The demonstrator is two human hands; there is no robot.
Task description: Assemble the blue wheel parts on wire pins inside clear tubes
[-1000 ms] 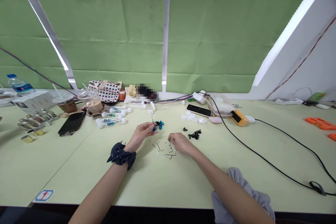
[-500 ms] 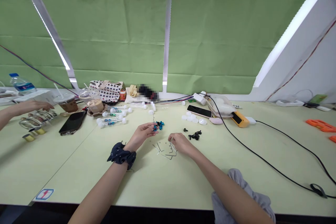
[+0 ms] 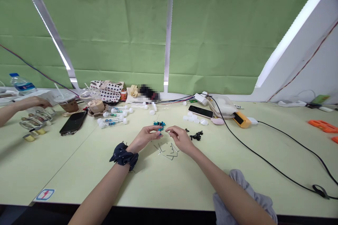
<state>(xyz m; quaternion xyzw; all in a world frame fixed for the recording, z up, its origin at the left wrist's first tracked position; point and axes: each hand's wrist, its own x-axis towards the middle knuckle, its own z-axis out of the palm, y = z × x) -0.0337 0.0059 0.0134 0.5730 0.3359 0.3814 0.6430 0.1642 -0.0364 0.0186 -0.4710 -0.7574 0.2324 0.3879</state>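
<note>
We find the left hand (image 3: 144,137) raised just above the surface (image 3: 169,182), its fingers curled and pinched on a small blue part (image 3: 159,129), with a dark scrunchie (image 3: 123,155) on its wrist. The right hand (image 3: 179,138) sits close beside it, thumb and forefinger drawn together near that same blue part; we cannot tell whether it grips anything, the item being too small to resolve. Just beyond the fingertips lies a small cluster of blue parts (image 3: 159,123). Directly under the two hands we note several hex keys (image 3: 167,149) scattered flat on the surface. To the right of the right hand lies a little heap of black screws (image 3: 195,135).

Farther back we record white caps (image 3: 191,118), a phone with a light case (image 3: 200,111) and a yellow device (image 3: 241,119), from beside which a black cable (image 3: 274,167) runs toward the near right edge. To the left lie clear tubes with white ends (image 3: 112,121), a dark phone (image 3: 72,122) and two iced drinks in plastic cups (image 3: 89,102). At the far left another person's hand (image 3: 33,102) rests near a white box (image 3: 43,95) and a water bottle (image 3: 21,85). A grey cloth (image 3: 244,197) lies under our right forearm at the near edge.
</note>
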